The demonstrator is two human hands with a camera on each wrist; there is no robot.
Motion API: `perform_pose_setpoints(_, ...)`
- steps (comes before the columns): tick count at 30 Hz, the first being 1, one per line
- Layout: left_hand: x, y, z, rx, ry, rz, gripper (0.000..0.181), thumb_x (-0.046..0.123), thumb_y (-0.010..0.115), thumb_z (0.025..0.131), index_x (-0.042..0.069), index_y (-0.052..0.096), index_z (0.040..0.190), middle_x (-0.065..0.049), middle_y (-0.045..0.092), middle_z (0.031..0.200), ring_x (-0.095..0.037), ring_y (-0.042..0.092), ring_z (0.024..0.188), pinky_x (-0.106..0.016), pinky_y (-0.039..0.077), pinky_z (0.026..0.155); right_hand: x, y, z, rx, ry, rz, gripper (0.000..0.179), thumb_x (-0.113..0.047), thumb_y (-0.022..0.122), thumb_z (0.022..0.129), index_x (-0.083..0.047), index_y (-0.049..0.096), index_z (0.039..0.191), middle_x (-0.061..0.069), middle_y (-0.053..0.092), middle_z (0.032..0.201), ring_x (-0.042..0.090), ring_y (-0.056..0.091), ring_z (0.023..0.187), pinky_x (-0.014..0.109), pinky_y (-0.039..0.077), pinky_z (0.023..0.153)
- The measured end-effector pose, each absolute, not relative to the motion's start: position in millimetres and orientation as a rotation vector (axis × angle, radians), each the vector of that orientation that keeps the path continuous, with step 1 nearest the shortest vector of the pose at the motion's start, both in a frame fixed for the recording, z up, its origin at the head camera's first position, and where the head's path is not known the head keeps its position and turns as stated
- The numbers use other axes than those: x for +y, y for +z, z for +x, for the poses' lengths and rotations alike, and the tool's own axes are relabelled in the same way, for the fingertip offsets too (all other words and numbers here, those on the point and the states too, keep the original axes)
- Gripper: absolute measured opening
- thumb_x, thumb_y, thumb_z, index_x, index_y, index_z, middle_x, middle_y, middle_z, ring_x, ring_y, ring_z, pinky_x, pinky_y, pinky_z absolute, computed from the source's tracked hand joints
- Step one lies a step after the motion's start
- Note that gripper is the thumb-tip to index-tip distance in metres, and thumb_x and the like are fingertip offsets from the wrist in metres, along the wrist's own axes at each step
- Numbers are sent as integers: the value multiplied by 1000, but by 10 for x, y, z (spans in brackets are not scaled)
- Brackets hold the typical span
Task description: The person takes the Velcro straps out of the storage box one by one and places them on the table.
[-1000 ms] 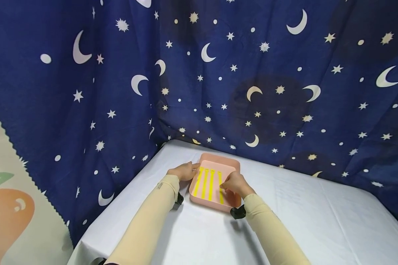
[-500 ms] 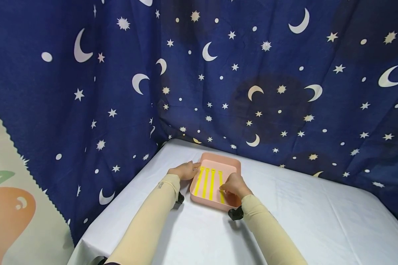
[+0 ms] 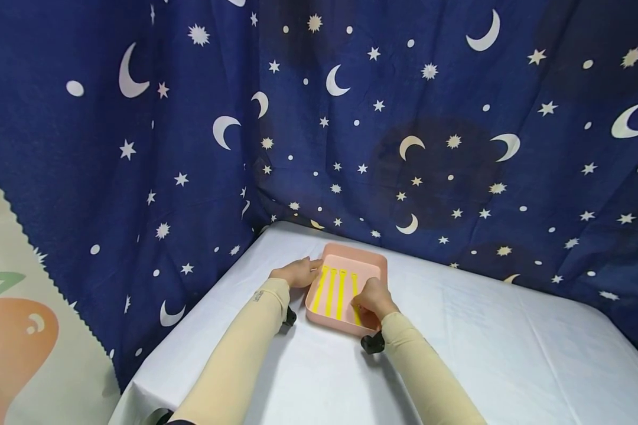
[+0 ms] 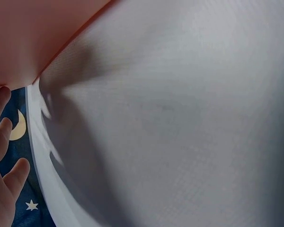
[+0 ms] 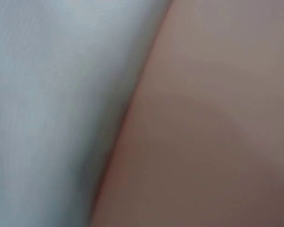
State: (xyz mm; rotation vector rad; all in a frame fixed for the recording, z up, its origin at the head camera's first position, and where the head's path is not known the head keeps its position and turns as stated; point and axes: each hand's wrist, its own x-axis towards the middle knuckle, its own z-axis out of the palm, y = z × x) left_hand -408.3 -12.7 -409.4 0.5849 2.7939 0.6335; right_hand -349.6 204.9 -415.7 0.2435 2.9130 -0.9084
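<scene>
A pink tray lies on the white table, with several yellow straps side by side inside, each with a wider head at the far end. My left hand rests at the tray's left side, fingers extended; in the left wrist view its fingers are spread beside the tray wall. Over the right part of the tray, my right hand has curled fingers and pinches the rightmost yellow strap near its middle. Its fingertips are partly hidden, and only tray and cloth show in the right wrist view.
White cloth covers the table, which extends to the right of the tray. A dark blue curtain with moons and stars hangs behind and to the left. Black wrist devices sit under both wrists.
The right hand and wrist have shifted slightly left along the rightmost strap. The left hand stays at the tray's side. The head view has tilted a little.
</scene>
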Motion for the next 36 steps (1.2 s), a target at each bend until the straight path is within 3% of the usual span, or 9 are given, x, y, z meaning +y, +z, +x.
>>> perform_pose_setpoints(21, -127, -4124, -4089, 2776, 663, 573, 51, 39, 32, 109, 29, 31, 159, -18, 25, 165, -30, 26, 153, -49, 25, 126, 1994, -4207, -3479, 2815, -1058, 346, 16, -4, 74, 83, 5, 60, 86, 5, 53, 53, 13, 52, 45, 19, 41, 43)
perform_pose_setpoints(29, -124, -4149, -4124, 2782, 649, 582, 51, 37, 34, 108, 28, 32, 158, -20, 27, 164, -31, 28, 153, -48, 27, 125, 2028, -4220, -3493, 2915, -986, 268, 16, -4, 75, 76, 2, 60, 77, 7, 53, 65, 16, 51, 52, 20, 38, 46)
perform_pose_setpoints(36, -122, -4124, -4115, 2781, 670, 583, 51, 37, 33, 109, 27, 31, 158, -20, 27, 164, -32, 28, 152, -49, 25, 126, 2046, -4222, -3491, 2873, -1116, 265, 14, -2, 75, 79, 3, 65, 71, 2, 53, 48, 11, 50, 41, 19, 40, 41)
